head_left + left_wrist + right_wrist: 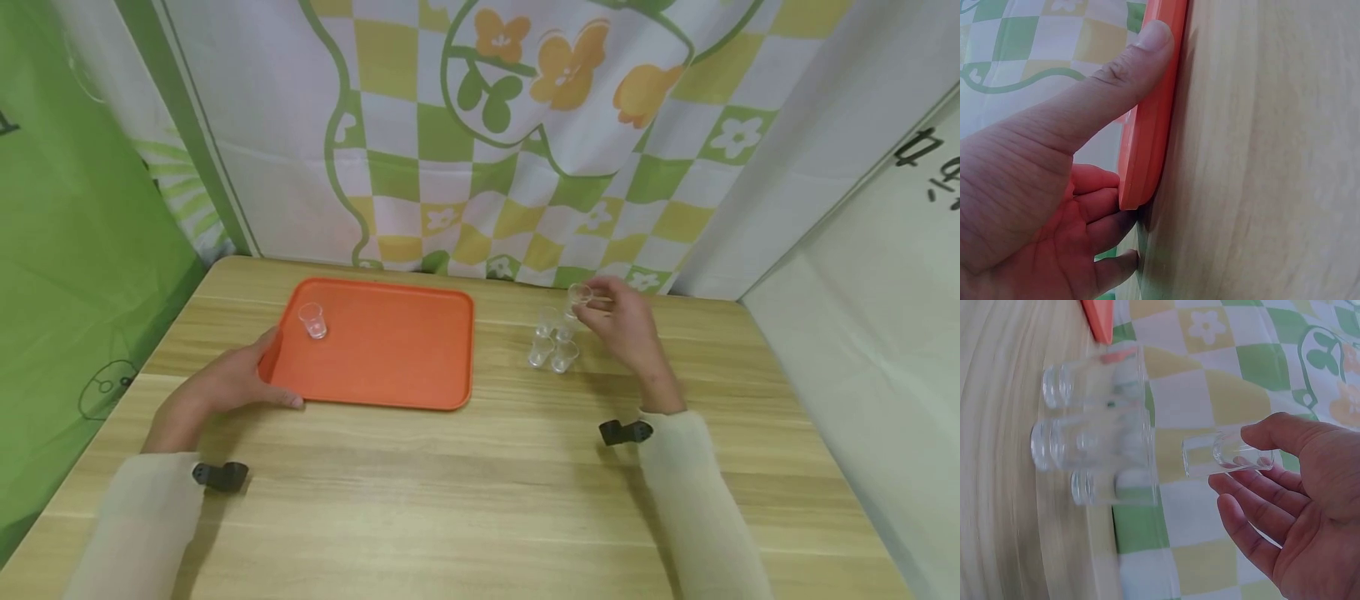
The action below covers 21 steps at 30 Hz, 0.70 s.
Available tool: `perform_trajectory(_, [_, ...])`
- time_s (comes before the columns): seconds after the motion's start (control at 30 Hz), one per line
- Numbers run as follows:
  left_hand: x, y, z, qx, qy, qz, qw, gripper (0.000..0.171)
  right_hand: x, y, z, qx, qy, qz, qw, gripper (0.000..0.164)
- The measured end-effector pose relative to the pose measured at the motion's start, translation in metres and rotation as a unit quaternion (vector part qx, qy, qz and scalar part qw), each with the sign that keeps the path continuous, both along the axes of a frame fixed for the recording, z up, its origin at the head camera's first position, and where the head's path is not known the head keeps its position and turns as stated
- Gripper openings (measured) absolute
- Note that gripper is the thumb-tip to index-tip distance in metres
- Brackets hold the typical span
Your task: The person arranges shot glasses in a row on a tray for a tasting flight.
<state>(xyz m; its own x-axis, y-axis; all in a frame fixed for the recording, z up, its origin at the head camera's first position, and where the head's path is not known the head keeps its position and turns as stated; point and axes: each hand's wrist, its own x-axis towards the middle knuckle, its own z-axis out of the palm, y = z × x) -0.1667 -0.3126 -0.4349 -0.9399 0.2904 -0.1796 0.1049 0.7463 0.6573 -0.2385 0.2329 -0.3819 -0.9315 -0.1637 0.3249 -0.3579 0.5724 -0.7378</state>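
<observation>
My left hand [232, 379] holds the near-left corner of an orange tray [382, 350], thumb along its front edge and fingers at its left side. One small clear glass [313, 322] stands upright on the tray, toward the back left. Between thumb and fingertips my right hand [621, 327] pinches another clear glass [1200, 456], raised off the table behind a small cluster. Several more clear glasses [564, 358] stand close together on the table, just left of the right hand. In the right wrist view the pinched glass is apart from the cluster's glasses [1094, 440].
The wooden table [405, 508] ends at the back against a checked, flowered curtain [510, 167]. Green cloth [75, 233] hangs at the left, and a white panel with black writing [885, 275] borders the right side. Bare tabletop lies between tray and glass cluster.
</observation>
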Motion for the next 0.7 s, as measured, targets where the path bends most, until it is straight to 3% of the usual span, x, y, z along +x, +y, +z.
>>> perform_trajectory(0.37, [0.000,0.000,0.000,-0.008,0.000,0.002,1.0000,0.129,-0.004,-0.037,0.003,-0.001,-0.041,0.035,0.999,0.045])
perform_trajectory(0.7, [0.000,0.001,0.000,-0.010,-0.005,0.003,0.9999,0.130,-0.006,-0.065,-0.003,-0.015,-0.029,0.070,0.997,0.039])
